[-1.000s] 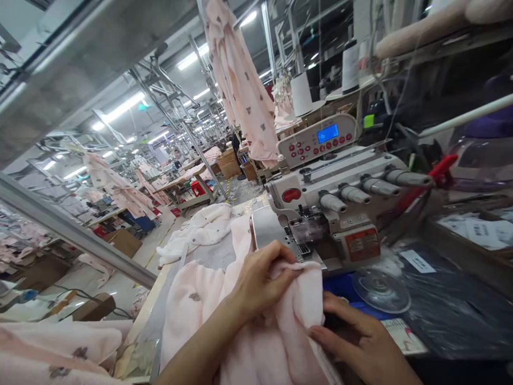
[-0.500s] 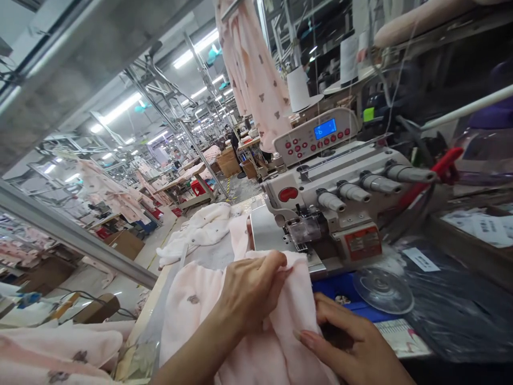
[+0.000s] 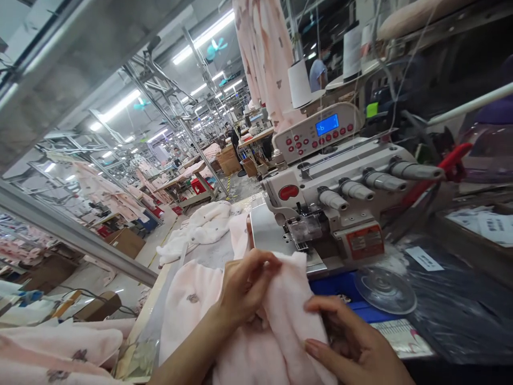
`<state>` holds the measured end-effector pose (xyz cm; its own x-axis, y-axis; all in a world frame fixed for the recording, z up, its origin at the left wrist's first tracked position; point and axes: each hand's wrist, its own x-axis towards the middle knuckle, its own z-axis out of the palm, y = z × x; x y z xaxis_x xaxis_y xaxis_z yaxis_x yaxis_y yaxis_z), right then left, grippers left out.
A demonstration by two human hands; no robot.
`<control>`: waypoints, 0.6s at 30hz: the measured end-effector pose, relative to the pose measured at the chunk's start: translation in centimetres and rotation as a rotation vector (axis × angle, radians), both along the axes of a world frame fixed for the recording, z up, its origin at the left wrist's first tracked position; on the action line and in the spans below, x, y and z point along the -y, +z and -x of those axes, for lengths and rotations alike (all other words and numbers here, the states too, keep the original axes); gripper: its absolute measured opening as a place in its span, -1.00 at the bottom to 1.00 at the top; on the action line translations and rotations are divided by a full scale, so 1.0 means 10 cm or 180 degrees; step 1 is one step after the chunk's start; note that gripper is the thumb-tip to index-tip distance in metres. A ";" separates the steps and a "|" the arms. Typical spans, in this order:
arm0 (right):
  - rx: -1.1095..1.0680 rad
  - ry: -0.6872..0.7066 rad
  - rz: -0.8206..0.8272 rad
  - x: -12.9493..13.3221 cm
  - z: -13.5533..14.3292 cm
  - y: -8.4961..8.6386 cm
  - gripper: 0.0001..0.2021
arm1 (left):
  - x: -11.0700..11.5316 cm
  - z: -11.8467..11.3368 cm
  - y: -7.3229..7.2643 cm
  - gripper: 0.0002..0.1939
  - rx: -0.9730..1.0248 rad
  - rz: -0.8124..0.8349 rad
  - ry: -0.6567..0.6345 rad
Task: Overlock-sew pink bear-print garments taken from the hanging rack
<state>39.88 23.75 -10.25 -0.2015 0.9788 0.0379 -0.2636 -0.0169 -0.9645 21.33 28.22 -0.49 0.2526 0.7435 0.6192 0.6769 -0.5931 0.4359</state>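
Two hands (image 3: 248, 286), one sewing machine (image 3: 332, 208), four tension knobs (image 3: 379, 182), one pink garment (image 3: 280, 321).

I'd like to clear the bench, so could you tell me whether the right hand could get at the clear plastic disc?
Probably yes: the right hand holds pink fabric, with nothing between it and the clear disc.

I have a single head-worn view, tilted and looking forward and down from close above my left hand (image 3: 244, 286) and right hand (image 3: 352, 342), facing the overlock sewing machine (image 3: 332, 208) just ahead, with the factory aisle receding at left.
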 end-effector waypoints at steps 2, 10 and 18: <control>-0.0371 -0.0294 0.0114 -0.04 -0.03 0.03 -0.59 | 0.01 0.05 -0.09 -0.85 0.0181 -0.0371 -0.0061; 0.0563 0.1039 -0.0778 -0.12 -0.13 0.06 -0.91 | 0.05 0.09 -0.10 -0.70 -0.0872 -0.1295 -0.0640; 0.0323 0.0814 -0.0290 -0.11 -0.08 0.04 -0.74 | 0.10 -0.06 -0.04 -0.68 -0.1351 -0.1546 0.0149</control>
